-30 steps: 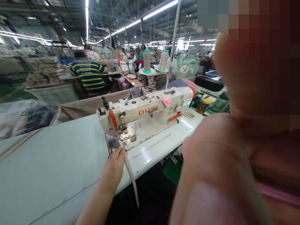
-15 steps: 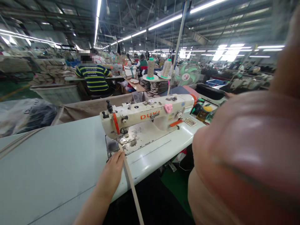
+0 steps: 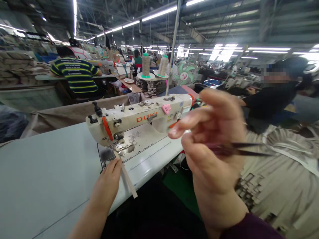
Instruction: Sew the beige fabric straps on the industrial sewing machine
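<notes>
My left hand (image 3: 111,176) pinches a narrow beige fabric strip (image 3: 128,181) just in front of the needle area of a white sewing machine (image 3: 147,114). The strip runs from under the presser foot, past my fingers, and its loose end hangs over the table's front edge. Raised close to the camera, my right hand (image 3: 214,146) is partly blurred. It is closed around what look like dark thread snips (image 3: 251,149), their two pointed blades sticking out to the right. The handle is mostly hidden in the palm.
The white table (image 3: 62,166) stretches left of the machine. Thread cones (image 3: 146,66) and a green fan (image 3: 185,73) stand behind. At right lies a big pile of beige fabric pieces (image 3: 284,186). Co-workers sit at the back left (image 3: 74,76) and at right (image 3: 271,96).
My view has turned right. My right hand has moved away from the lens, so the snips now show. The strip, which ran down out of view, now ends near the table edge.
</notes>
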`<state>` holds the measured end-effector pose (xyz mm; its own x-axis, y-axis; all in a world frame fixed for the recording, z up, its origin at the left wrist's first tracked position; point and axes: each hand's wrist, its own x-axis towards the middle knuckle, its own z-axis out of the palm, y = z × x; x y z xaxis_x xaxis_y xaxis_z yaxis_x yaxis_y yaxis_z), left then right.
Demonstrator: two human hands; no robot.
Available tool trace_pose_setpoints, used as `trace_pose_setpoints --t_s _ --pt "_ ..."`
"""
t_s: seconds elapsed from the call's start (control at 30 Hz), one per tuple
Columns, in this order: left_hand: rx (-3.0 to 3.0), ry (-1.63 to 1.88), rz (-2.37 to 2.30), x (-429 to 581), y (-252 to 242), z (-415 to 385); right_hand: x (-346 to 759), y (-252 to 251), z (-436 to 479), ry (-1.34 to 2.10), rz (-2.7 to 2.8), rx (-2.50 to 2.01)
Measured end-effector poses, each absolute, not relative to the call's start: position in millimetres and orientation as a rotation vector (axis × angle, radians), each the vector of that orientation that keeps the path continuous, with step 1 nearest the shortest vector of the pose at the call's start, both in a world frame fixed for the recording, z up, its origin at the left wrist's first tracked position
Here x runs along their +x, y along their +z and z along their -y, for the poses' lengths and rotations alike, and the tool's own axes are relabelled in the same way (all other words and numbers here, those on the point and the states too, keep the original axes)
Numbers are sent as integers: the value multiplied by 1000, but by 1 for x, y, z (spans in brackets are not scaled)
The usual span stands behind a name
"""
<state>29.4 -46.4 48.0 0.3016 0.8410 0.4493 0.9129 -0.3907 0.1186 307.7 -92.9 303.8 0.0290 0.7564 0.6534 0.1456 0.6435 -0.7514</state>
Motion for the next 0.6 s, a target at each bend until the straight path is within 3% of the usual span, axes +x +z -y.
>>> trace_pose_setpoints --t_s 0.07,0.2,0.3,0.6 --pt "-2389 -635 1596 26 43 45 322 264 68 522 1401 -843" --pt "-2413 -733 1612 25 39 44 392 155 35 427 1209 -1594" --pt "-2423 -865 1661 28 43 46 458 93 40 346 1067 -1855" --pt "-2421 -968 1681 31 50 48 558 37 52 220 697 -2297"
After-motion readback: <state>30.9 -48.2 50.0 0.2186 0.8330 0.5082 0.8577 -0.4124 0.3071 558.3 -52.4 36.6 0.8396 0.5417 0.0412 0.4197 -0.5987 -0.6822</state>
